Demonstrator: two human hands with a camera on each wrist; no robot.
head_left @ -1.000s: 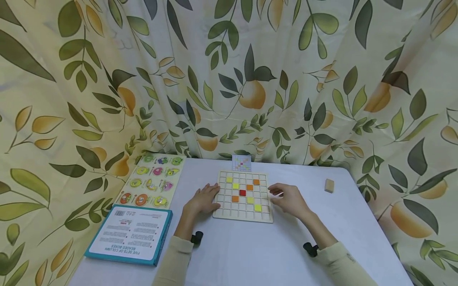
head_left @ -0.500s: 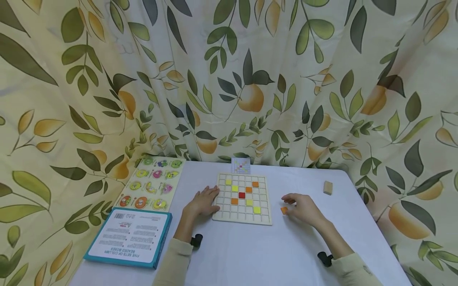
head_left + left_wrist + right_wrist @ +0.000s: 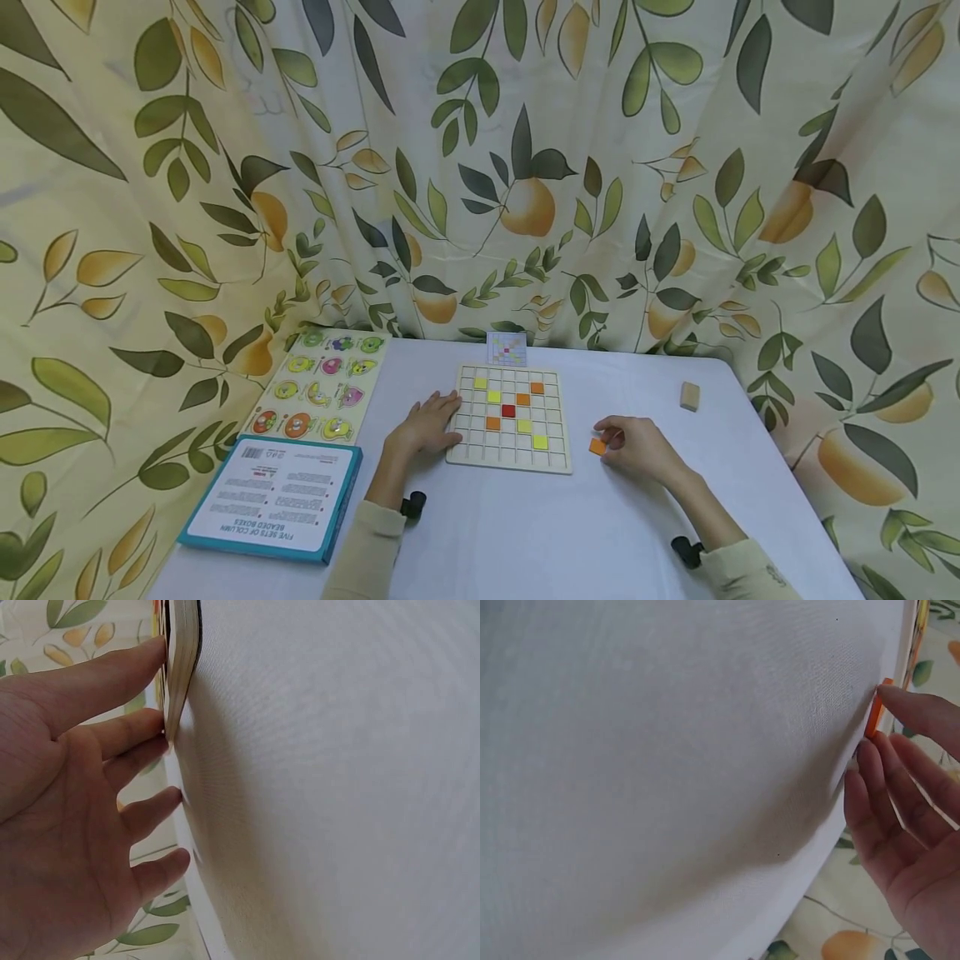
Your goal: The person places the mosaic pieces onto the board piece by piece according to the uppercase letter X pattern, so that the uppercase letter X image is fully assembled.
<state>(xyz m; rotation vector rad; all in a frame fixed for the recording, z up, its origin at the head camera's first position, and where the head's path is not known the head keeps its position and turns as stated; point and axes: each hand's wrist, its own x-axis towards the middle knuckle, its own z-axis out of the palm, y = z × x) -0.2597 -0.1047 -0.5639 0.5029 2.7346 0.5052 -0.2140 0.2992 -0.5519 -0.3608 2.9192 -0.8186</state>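
A square wooden grid board (image 3: 476,454) lies mid-table with several yellow and orange square tiles and a red tile (image 3: 508,411) on it. My left hand (image 3: 423,425) rests at the board's left edge, fingers spread. In the left wrist view, thumb and fingertips of that hand (image 3: 67,795) reach the board's rim (image 3: 184,660). To the right of the board, my right hand (image 3: 637,450) pinches an orange square tile (image 3: 597,446) close over the tablecloth. The right wrist view shows this tile (image 3: 876,712) edge-on between thumb and fingers.
A small card with a coloured grid pattern (image 3: 507,348) is behind the board. At far right sits a small wooden block (image 3: 690,397). A blue-edged box (image 3: 273,496) and a fruit picture board (image 3: 318,387) occupy the left. Patterned curtain (image 3: 480,275) hangs behind.
My right hand has moved right and nearer, away from the board's right edge, and the orange tile now shows in its fingertips. The left hand stays at the board's edge.
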